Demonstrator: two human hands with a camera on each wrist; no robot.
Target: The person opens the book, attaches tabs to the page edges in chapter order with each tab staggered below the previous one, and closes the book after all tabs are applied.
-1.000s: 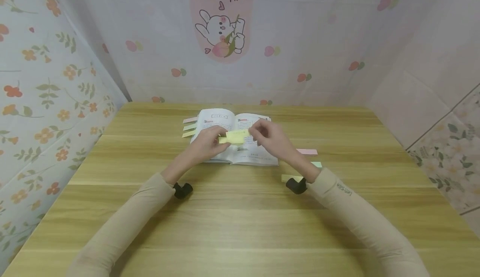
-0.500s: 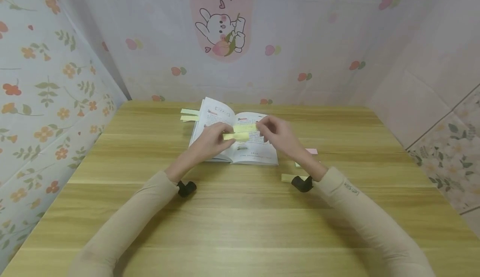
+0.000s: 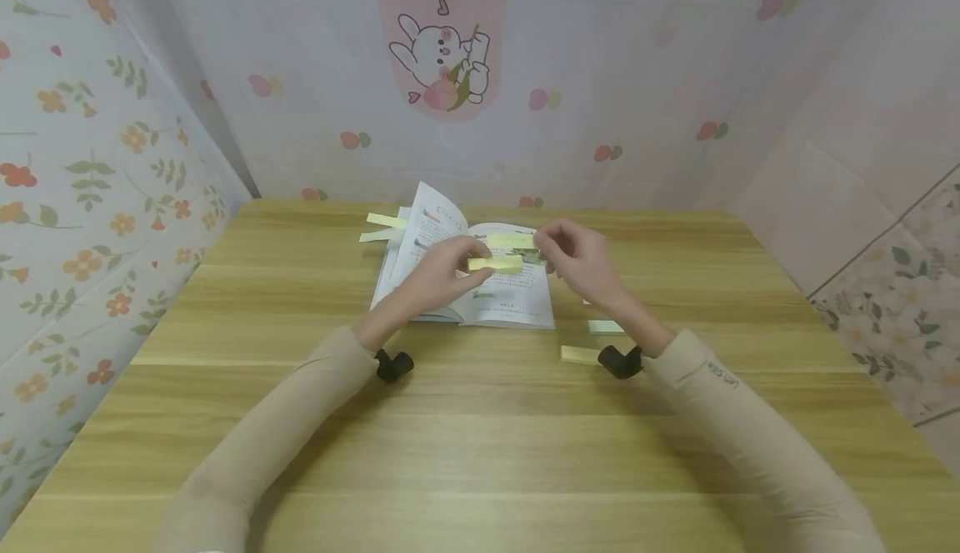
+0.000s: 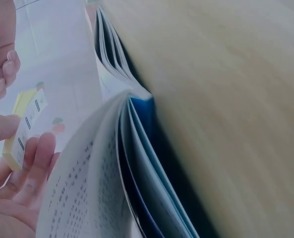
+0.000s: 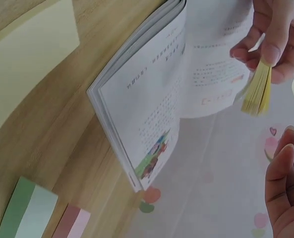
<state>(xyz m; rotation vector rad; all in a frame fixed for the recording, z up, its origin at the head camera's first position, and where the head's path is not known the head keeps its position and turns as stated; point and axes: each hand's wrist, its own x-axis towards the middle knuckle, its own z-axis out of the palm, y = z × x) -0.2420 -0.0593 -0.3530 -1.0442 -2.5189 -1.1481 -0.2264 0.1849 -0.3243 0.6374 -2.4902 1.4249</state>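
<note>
My left hand point(image 3: 446, 274) pinches a pad of yellow sticky notes point(image 3: 498, 265) between thumb and fingers, over the open book point(image 3: 506, 303). Its printed white backing shows in the left wrist view, and its fanned sheet edges point(image 5: 257, 94) show in the right wrist view. Just beyond the pad, my right hand point(image 3: 581, 257) pinches one end of a single yellow sticky strip point(image 3: 510, 241), which stands apart from the pad. The book's left page point(image 3: 427, 228) is raised and curved near my left hand. Sticky flags point(image 3: 386, 221) poke out past the book's left edge.
Right of the book, a green sticky-note pad point(image 3: 604, 327) and a pale yellow pad point(image 3: 580, 355) lie on the wooden table point(image 3: 480, 453), partly under my right forearm. A pink pad point(image 5: 72, 223) lies beside the green one. Patterned curtains point(image 3: 637, 62) hang behind and left.
Both hands have shifted right and slightly away, carrying the pad and the strip. The strip, which overlapped the pad, is now separate. The book's left page has risen, and the flags have shifted.
</note>
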